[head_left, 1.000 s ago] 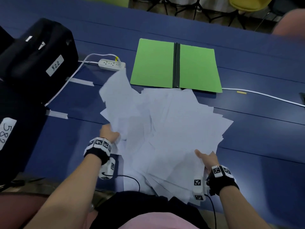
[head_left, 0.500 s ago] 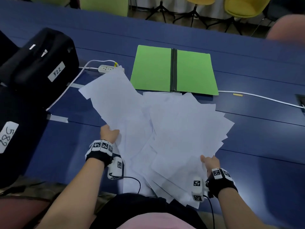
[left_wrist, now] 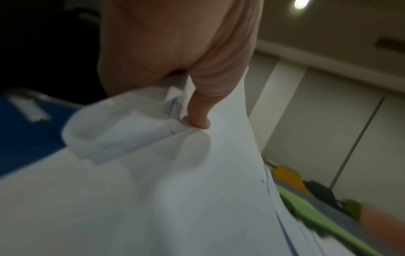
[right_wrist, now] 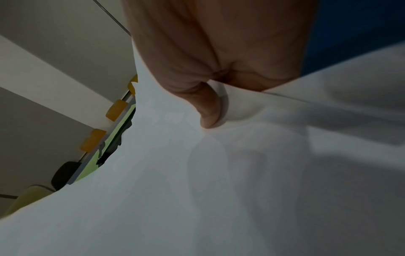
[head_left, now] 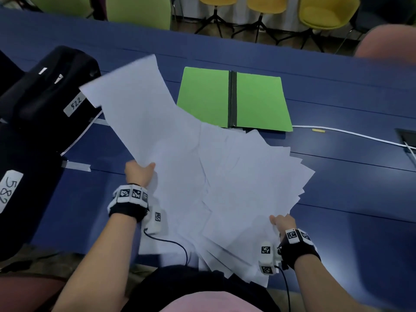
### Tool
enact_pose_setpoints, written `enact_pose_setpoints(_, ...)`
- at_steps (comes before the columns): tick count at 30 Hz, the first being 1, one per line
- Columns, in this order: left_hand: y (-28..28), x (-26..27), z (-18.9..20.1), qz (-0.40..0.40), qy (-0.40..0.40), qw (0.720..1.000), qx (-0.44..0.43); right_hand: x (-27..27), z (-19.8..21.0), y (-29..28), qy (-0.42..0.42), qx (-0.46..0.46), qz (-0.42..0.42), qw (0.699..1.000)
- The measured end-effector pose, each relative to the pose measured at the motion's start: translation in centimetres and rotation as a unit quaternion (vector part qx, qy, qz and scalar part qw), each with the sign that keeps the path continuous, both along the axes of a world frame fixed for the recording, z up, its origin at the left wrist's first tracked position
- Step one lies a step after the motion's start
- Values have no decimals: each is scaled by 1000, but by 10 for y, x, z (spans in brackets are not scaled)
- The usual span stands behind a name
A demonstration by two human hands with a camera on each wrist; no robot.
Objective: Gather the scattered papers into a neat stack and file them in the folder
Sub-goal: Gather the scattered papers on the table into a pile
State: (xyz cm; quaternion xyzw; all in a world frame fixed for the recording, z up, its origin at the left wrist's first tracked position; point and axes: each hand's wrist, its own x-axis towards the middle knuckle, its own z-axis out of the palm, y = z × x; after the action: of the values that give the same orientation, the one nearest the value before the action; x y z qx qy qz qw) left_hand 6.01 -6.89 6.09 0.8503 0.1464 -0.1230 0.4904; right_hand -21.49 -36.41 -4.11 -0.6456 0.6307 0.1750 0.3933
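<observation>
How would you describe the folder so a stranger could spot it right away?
On the long blue table, look past the fan of white papers held in both hands. The folder lies open and flat beyond them: the only bright green thing on the table, with a dark spine.

Papers [head_left: 225,176] thin matt white; folder [head_left: 258,102] matt green card; table [head_left: 360,176] smooth blue.

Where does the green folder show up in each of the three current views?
Head: the green folder lies open on the table beyond the papers, upper centre.
Left wrist: a blurred green strip at lower right, past the papers' edge.
Right wrist: a thin green sliver at the left, beside the papers' edge.
Shared landmark: the yellow chairs behind the folder, in all three views.
</observation>
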Motion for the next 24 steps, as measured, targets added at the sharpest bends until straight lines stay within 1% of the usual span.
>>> enact_pose_setpoints(1,2,4,17,14,-22,999,-23,-1,-3,0,-5,6,-15,1000)
enact_pose_setpoints(2,3,7,35,24,-40,998,-48,-1,-6,1,-20,-4,-9,1000)
enact_pose_setpoints(3,3,8,53,30,-51,995,-75,0,-9,1,-36,-17,-21,999)
enact_pose_setpoints(6,-5,6,98,14,-93,987,-127,0,-11,0,-40,-8,-36,999)
enact_pose_setpoints(8,-12,1,116,-1,-113,984,-141,1,-8,1,-44,-5,-45,998)
enact_pose_setpoints(12,-27,-6,126,-9,-110,979,-171,1,-4,1,-59,0,-63,996)
enact_pose_setpoints(17,-46,1,130,-35,-98,982,-156,3,2,4,-57,1,-47,997)
enact_pose_setpoints(19,-54,9,138,-51,-115,981,-148,4,2,2,-50,4,-37,998)
enact_pose_setpoints(22,-74,15,155,-90,-139,973,-163,5,5,2,-49,7,-25,998)
enact_pose_setpoints(24,-92,17,169,-115,-157,967,-162,8,10,3,-39,27,-28,998)
